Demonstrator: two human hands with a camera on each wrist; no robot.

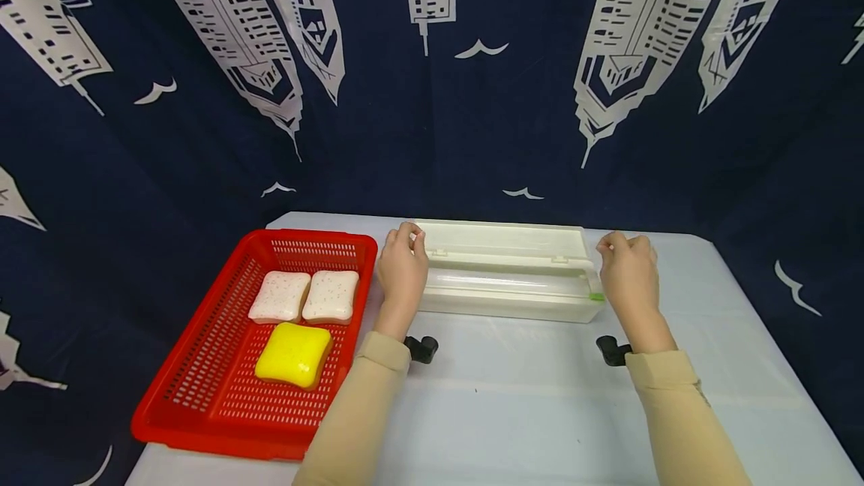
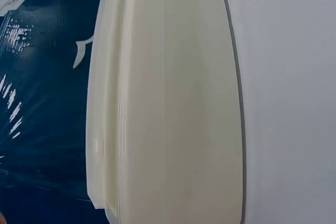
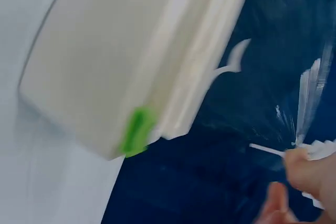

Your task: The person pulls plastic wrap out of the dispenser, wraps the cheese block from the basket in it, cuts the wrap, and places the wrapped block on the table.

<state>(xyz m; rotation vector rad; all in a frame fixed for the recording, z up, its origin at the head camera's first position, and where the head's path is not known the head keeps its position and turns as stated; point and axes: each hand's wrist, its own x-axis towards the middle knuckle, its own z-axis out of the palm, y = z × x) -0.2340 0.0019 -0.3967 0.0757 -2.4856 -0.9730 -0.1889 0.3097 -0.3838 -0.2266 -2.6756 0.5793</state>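
A long cream cling film dispenser (image 1: 506, 304) lies across the back of the table, its lid (image 1: 499, 237) raised and a clear roll inside. My left hand (image 1: 403, 268) is at its left end, thumb and fingertips pinched together on the film. Off the right end, my right hand (image 1: 631, 276) pinches a corner of clear cling film (image 3: 310, 103), which gathers into folds at the fingertips in the right wrist view. Shiny wrinkled film (image 2: 21, 108) also spreads beside the dispenser in the left wrist view. A green slider (image 3: 137, 132) sits at the dispenser's right end.
A red plastic basket (image 1: 202, 302) stands on the left of the white table (image 1: 499, 411). It holds two white speckled bread-shaped pieces (image 1: 280, 296) and a yellow pillow-shaped piece (image 1: 294, 355). Behind the table hangs a dark blue printed cloth (image 1: 432, 133).
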